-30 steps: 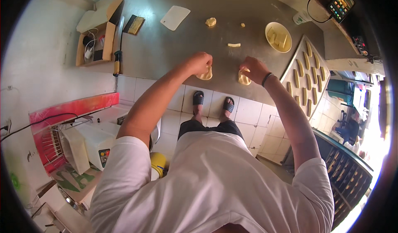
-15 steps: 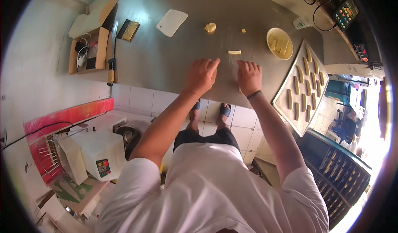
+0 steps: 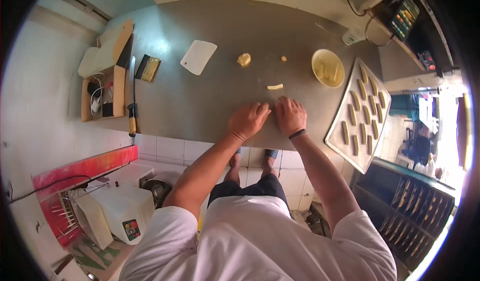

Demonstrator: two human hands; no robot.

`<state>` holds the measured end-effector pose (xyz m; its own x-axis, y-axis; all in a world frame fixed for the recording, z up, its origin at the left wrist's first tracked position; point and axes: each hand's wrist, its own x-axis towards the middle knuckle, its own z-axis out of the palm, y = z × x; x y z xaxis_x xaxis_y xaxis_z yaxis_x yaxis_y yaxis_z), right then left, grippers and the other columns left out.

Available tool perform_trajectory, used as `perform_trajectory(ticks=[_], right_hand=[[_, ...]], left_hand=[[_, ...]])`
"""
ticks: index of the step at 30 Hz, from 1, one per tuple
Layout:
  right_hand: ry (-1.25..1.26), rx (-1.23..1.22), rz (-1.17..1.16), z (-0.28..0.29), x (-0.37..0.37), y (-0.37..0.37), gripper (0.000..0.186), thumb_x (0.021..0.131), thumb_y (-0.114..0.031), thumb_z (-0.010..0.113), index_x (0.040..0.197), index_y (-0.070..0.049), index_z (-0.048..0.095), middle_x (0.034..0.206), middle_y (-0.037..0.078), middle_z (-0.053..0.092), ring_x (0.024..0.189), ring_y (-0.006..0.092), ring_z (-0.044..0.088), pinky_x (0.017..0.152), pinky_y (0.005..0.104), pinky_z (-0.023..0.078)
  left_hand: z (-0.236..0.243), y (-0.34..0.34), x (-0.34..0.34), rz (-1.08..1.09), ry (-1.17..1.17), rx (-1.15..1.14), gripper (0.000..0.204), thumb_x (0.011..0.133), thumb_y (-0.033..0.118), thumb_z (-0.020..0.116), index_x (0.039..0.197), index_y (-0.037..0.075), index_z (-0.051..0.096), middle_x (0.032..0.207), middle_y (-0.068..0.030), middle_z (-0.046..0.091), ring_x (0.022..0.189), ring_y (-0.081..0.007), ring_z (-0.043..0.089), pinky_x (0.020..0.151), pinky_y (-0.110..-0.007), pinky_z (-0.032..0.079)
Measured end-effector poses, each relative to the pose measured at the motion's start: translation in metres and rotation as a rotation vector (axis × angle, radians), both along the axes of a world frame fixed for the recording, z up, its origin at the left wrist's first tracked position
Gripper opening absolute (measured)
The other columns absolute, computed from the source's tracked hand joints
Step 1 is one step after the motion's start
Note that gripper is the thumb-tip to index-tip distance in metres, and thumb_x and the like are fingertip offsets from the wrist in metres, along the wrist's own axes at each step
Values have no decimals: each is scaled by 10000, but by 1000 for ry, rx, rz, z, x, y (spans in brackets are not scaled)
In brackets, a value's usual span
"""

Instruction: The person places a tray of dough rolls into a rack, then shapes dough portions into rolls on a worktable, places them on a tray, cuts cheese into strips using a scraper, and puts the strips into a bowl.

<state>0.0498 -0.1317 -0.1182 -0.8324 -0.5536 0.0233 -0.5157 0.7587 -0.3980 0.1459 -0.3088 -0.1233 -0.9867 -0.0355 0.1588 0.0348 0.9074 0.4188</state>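
Observation:
Over the near part of the steel table (image 3: 210, 93), my left hand (image 3: 250, 120) and my right hand (image 3: 291, 117) are close together. The fingers of both are bent and drawn together; whatever lies under or between them is hidden. Just beyond them is a flat pale-yellow strip (image 3: 275, 87). Farther back sit a lump of dough (image 3: 243, 59) and a small dough bit (image 3: 283, 58). To the right, a cream bowl (image 3: 314, 73) contains pale-yellow sticks (image 3: 326, 72). Beside it, a metal tray (image 3: 332, 140) carries several slim dough sticks (image 3: 366, 115) in rows.
At left lie a white scraper board (image 3: 198, 57), a dark-and-gold flat packet (image 3: 148, 68) and a long knife (image 3: 132, 101) by an open cardboard box (image 3: 119, 88). A cup (image 3: 352, 36) stands at the back right. Below right is a dark rack (image 3: 410, 216); lower left, a white machine (image 3: 125, 211).
My hands have come closer together, the right one moving toward the left. The whole view has shifted, so the table things appear lower. The strip, lump and bowl keep their places on the table.

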Motion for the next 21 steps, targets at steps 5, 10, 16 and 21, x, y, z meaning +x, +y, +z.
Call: perform_trajectory(ticks=[5, 10, 16, 21], right_hand=[[98, 255, 225, -11, 61, 58, 799, 968, -493, 567, 1591, -36, 364, 1693, 208, 246, 1576, 395, 202, 1287, 547, 134], [20, 185, 58, 11, 64, 44, 802, 1009, -579, 475, 1617, -78, 322, 1708, 247, 149, 1592, 421, 112, 1272, 605, 82], [155, 15, -150, 20, -60, -14, 788, 1034, -588, 421, 1595, -39, 353, 1687, 227, 244, 1587, 376, 169, 1281, 569, 109], [138, 45, -59, 1, -11, 9, 801, 1027, -611, 430, 1556, -9, 413, 1658, 218, 323, 1570, 361, 236, 1290, 513, 141]], left_hand=[[14, 9, 56, 5, -46, -91, 694, 981, 427, 602, 1492, -23, 469, 1573, -200, 410, 1477, -401, 355, 1225, -618, 233], [16, 10, 57, 130, -157, -179, 780, 983, 538, 549, 1560, 29, 421, 1671, -208, 296, 1549, -436, 241, 1220, -707, 109], [16, -19, -71, 233, 88, -200, 742, 985, 533, 559, 1564, 86, 431, 1671, -219, 292, 1547, -441, 249, 1221, -702, 115], [13, -15, -18, 64, 4, -233, 709, 1001, 490, 557, 1561, 75, 429, 1667, -224, 296, 1547, -441, 247, 1236, -672, 123]])
